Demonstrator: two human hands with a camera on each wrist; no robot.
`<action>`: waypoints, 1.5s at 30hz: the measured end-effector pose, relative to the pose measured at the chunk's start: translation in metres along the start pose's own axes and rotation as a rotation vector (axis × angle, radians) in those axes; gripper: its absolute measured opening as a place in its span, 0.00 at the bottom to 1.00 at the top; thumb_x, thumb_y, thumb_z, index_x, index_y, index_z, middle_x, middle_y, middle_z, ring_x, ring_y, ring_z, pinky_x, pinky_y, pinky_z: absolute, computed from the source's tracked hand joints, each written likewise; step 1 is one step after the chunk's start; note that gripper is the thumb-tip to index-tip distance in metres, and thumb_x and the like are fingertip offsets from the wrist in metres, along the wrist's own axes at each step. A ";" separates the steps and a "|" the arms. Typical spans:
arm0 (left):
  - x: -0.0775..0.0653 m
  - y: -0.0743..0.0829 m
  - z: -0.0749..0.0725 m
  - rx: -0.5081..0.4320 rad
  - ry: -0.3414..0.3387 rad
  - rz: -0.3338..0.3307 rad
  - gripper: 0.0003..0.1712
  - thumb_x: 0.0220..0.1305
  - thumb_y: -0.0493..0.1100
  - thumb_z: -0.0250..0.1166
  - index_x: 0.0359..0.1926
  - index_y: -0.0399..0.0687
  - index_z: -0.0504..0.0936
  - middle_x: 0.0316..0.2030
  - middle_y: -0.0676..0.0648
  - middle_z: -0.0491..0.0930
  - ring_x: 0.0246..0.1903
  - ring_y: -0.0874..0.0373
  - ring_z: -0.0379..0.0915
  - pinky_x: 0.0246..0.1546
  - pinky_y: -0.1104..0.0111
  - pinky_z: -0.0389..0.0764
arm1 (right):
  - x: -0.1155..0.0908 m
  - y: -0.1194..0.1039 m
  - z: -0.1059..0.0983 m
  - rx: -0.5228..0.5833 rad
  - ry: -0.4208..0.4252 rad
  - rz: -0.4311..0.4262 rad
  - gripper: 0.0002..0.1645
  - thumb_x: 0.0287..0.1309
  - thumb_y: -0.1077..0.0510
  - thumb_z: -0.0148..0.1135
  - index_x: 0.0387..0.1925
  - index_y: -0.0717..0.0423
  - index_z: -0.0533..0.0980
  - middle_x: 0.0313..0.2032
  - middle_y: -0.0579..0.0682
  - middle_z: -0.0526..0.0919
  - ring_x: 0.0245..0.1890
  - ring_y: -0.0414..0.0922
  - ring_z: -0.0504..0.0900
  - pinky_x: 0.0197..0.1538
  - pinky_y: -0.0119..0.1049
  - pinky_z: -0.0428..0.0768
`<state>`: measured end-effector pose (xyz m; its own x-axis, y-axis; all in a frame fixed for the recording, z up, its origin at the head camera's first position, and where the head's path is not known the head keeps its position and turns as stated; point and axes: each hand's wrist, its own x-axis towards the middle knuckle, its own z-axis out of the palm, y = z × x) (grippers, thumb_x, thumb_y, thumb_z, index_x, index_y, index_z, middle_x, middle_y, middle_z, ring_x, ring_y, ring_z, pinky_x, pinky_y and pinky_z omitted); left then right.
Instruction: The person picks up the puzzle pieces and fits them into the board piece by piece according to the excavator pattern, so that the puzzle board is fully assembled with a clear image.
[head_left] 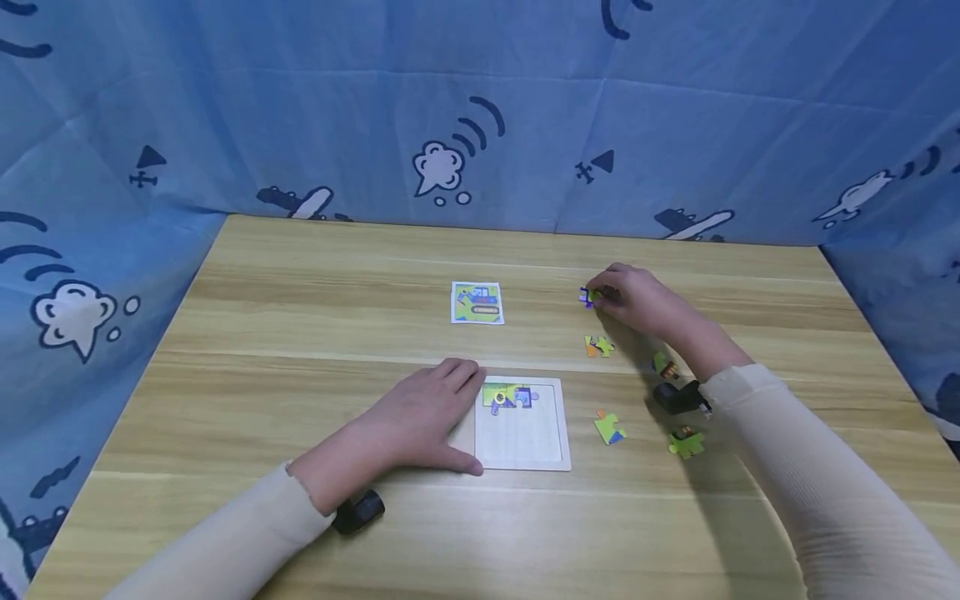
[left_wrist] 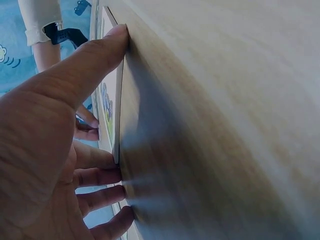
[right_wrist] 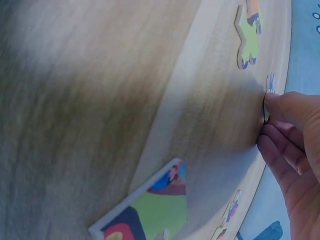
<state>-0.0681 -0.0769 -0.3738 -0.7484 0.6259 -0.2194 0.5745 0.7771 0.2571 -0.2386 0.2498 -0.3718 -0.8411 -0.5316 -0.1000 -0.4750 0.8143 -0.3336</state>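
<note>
My left hand (head_left: 431, 414) rests along the left edge of a white puzzle board (head_left: 522, 442), thumb at its near corner and fingers at its far corner. In the left wrist view, the thumb (left_wrist: 95, 60) and index fingertip meet the board's thin side (left_wrist: 120, 95). Joined puzzle pieces (head_left: 510, 397) in green and purple sit at the board's top left. Farther off to the right, my right hand (head_left: 637, 298) pinches a small green and blue puzzle piece (head_left: 586, 297) low at the tabletop. The fingers partly hide that piece in the right wrist view.
A small picture card (head_left: 477, 303) showing an excavator lies behind the board. Loose puzzle pieces lie to the board's right, among them a green and orange one (head_left: 599, 346), a green and blue one (head_left: 610, 428) and a green one (head_left: 686, 444). A blue patterned curtain (head_left: 480, 125) hangs behind the table.
</note>
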 end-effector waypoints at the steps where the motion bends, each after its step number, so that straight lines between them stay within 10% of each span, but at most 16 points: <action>1: 0.000 0.000 0.000 0.000 -0.002 0.000 0.67 0.53 0.78 0.70 0.79 0.39 0.60 0.74 0.43 0.66 0.74 0.48 0.62 0.74 0.55 0.71 | 0.000 0.000 0.000 0.000 0.000 0.005 0.18 0.67 0.68 0.64 0.56 0.70 0.81 0.51 0.67 0.83 0.51 0.60 0.83 0.55 0.56 0.83; 14: 0.002 0.000 -0.001 0.017 -0.009 0.003 0.67 0.53 0.78 0.70 0.80 0.39 0.60 0.74 0.43 0.66 0.74 0.49 0.62 0.75 0.55 0.70 | -0.021 -0.017 0.003 0.025 0.047 0.005 0.18 0.67 0.62 0.66 0.56 0.65 0.82 0.51 0.63 0.84 0.49 0.55 0.84 0.53 0.54 0.85; 25: 0.002 0.001 -0.003 0.025 -0.021 -0.004 0.67 0.54 0.78 0.69 0.80 0.39 0.59 0.75 0.43 0.65 0.75 0.48 0.61 0.75 0.53 0.70 | -0.062 -0.061 0.020 0.000 0.070 -0.200 0.15 0.62 0.63 0.71 0.51 0.59 0.85 0.48 0.55 0.86 0.48 0.49 0.84 0.50 0.46 0.88; 45: 0.001 0.001 -0.001 0.015 -0.010 -0.006 0.67 0.54 0.78 0.69 0.80 0.39 0.60 0.75 0.42 0.65 0.75 0.47 0.61 0.75 0.54 0.70 | -0.092 -0.095 0.043 -0.066 0.006 -0.325 0.19 0.59 0.60 0.76 0.53 0.57 0.86 0.49 0.50 0.86 0.49 0.44 0.84 0.51 0.39 0.88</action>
<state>-0.0688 -0.0758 -0.3728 -0.7487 0.6216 -0.2304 0.5747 0.7819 0.2417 -0.1046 0.2111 -0.3715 -0.6440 -0.7650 0.0077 -0.7347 0.6156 -0.2852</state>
